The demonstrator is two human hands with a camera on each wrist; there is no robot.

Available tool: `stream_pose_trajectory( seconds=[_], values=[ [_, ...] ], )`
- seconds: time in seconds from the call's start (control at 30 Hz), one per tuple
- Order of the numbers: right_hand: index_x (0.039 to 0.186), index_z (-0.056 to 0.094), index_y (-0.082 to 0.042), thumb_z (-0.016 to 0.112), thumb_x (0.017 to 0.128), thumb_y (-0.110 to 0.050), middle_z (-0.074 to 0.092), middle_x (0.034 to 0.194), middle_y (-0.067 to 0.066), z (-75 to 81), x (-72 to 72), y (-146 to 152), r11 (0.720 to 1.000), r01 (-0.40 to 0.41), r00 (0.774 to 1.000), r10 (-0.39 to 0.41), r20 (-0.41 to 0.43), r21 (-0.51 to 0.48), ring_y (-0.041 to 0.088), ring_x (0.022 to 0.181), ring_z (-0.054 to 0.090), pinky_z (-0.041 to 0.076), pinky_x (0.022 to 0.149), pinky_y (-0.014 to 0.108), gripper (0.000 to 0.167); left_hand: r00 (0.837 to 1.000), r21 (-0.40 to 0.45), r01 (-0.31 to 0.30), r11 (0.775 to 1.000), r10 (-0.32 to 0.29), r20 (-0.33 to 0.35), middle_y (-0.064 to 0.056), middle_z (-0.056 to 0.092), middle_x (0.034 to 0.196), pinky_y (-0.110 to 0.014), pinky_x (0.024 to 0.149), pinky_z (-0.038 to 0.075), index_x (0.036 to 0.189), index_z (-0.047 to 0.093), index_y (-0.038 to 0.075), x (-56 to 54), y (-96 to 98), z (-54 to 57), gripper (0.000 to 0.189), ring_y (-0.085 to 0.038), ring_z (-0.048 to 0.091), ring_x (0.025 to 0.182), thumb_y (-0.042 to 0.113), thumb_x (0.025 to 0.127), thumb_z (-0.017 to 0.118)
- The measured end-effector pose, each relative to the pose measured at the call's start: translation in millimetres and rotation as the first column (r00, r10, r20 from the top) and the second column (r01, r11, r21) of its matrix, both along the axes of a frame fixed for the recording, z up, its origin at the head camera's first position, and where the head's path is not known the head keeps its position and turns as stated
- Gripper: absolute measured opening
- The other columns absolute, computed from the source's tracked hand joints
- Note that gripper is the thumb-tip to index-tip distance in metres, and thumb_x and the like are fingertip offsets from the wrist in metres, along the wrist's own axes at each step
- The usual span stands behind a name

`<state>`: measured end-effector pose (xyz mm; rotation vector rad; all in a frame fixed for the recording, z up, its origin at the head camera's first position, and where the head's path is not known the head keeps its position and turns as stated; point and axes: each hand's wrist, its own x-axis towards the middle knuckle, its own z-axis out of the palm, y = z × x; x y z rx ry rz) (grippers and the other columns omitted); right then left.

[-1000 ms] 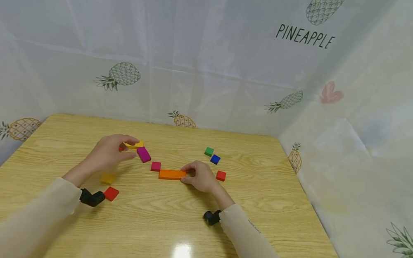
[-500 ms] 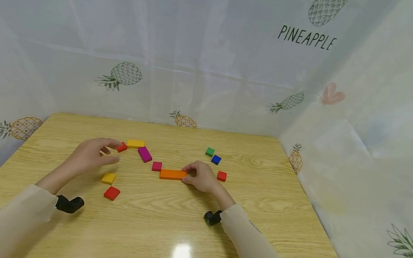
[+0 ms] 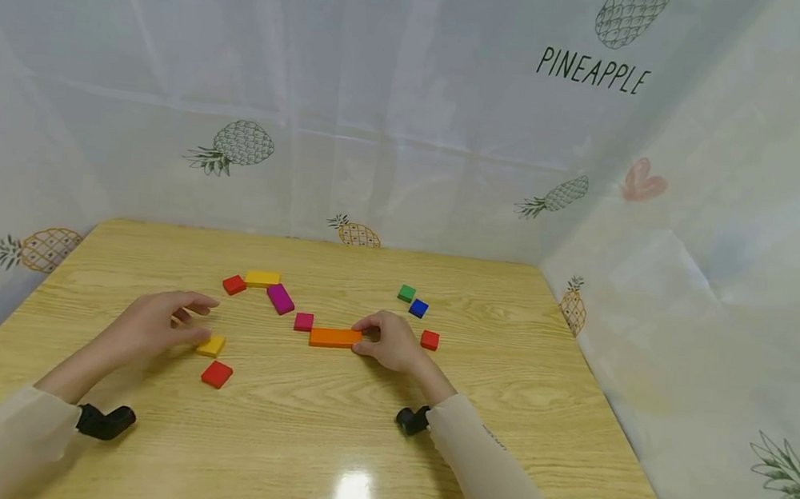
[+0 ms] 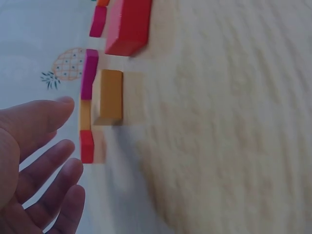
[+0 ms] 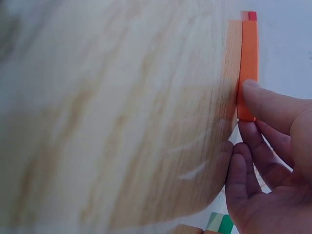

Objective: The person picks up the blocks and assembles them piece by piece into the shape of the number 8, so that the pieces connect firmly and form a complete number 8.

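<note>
The orange block (image 3: pixel 333 338), a long plain bar, lies on the bench (image 3: pixel 295 440), running left to right, pinched at its right end. The near yellow block (image 3: pixel 213 346), 1 short piece, sits left of it, well apart, slightly turned.

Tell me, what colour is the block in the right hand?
Orange; that long rectangular block shows best in the head view.

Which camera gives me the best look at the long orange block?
The right wrist view: there the long orange block appears largest, one end pinched by the right hand. The head view shows it smaller, from farther off; the left wrist view catches only an orange sliver at its top edge.
</note>
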<state>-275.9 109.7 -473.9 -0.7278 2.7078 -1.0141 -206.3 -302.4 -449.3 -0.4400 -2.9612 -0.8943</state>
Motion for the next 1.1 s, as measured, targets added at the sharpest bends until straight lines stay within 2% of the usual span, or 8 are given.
stream_pose_trajectory(
  seconds=[0.3,0.47,0.7,1.1],
  values=[
    [0.120,0.078,-0.011,0.082,0.095,-0.017,0.072,0.122,0.006,-0.1,-2.3,1,1.000,0.000,1.000,0.000,0.004,-0.008,0.023,0.114,0.063,0.051,0.105,0.042,0.026,1.000,-0.006,0.021,1.000,-0.021,-0.012,-0.011,0.075,0.125,-0.036,0.083,0.058,0.141,0.067,0.009,5.5,-7.4,-10.8,0.058,-0.024,0.071,0.102,0.036,0.093,0.084],
    [0.120,0.079,-0.011,0.083,0.095,-0.018,0.072,0.123,0.006,1.1,-2.1,1,1.000,0.002,1.000,-0.002,0.008,-0.010,0.023,0.115,0.063,0.051,0.106,0.042,0.026,0.999,-0.006,0.036,0.999,-0.036,-0.008,-0.005,0.075,0.123,-0.035,0.085,0.059,0.140,0.068,0.012,7.8,-11.1,-16.3,0.056,-0.024,0.071,0.104,0.038,0.094,0.084],
    [0.118,0.079,-0.012,0.083,0.095,-0.019,0.071,0.119,0.004,-0.4,-1.3,0,1.000,0.013,1.000,-0.013,0.015,-0.008,0.021,0.111,0.063,0.051,0.104,0.041,0.025,0.997,0.016,0.080,0.997,-0.080,0.012,-0.004,0.075,0.122,-0.032,0.084,0.059,0.135,0.071,0.010,9.2,-10.8,-21.4,0.049,-0.019,0.069,0.102,0.034,0.094,0.084],
    [0.120,0.078,-0.012,0.083,0.095,-0.019,0.071,0.123,0.005,-4.5,-2.8,1,1.000,0.004,1.000,-0.004,0.011,-0.005,0.021,0.114,0.062,0.051,0.106,0.040,0.026,0.996,-0.009,0.086,0.996,-0.086,0.019,0.001,0.075,0.119,-0.030,0.082,0.059,0.128,0.076,0.014,10.5,-8.4,-20.6,0.040,-0.015,0.069,0.098,0.032,0.093,0.085]
  ],
)
